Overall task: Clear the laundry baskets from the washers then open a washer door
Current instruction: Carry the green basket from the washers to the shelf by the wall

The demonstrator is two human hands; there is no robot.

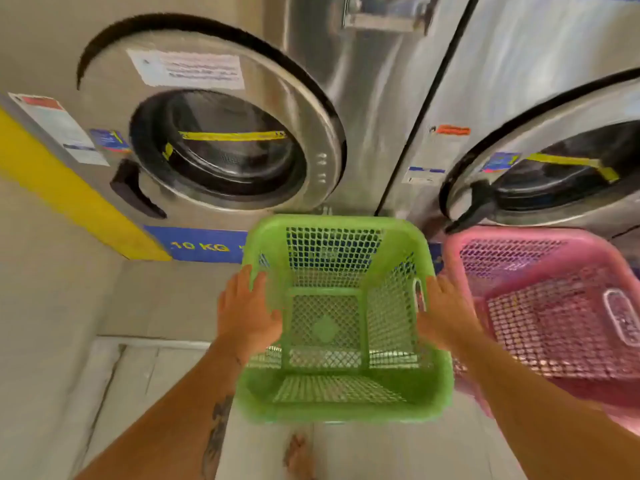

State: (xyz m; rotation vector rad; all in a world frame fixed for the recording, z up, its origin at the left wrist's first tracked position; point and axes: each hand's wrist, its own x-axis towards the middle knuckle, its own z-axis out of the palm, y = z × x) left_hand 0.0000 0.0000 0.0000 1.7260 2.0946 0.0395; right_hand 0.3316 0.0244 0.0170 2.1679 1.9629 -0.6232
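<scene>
Both hands are on the green basket (343, 320), one to each side. The left hand (247, 313) lies flat against the outside of the basket's left wall, fingers spread and pointing up toward the rim, thumb hooked over the edge; the right hand (446, 315) presses its open palm on the right wall, just beside the little handle slot, fingers splayed too. So it's a squeeze between two open palms, not a closed fist on anything. The basket sits empty, mesh bottom in plain sight, right in front of the gap between two steel washers. Touching its right side is a pink basket (554, 317), also empty, parked below the right washer door (561, 161), whose black handle hangs just above the pink rim. Up and left, the left washer door (221, 133) is shut, a yellow strip across its glass, a black handle at its lower left, a paper notice stuck above. A blue label (197, 244) reading 10 KG runs beneath it, partly behind the green rim. Down below, a bare foot (298, 457) on the pale floor (69, 306).
</scene>
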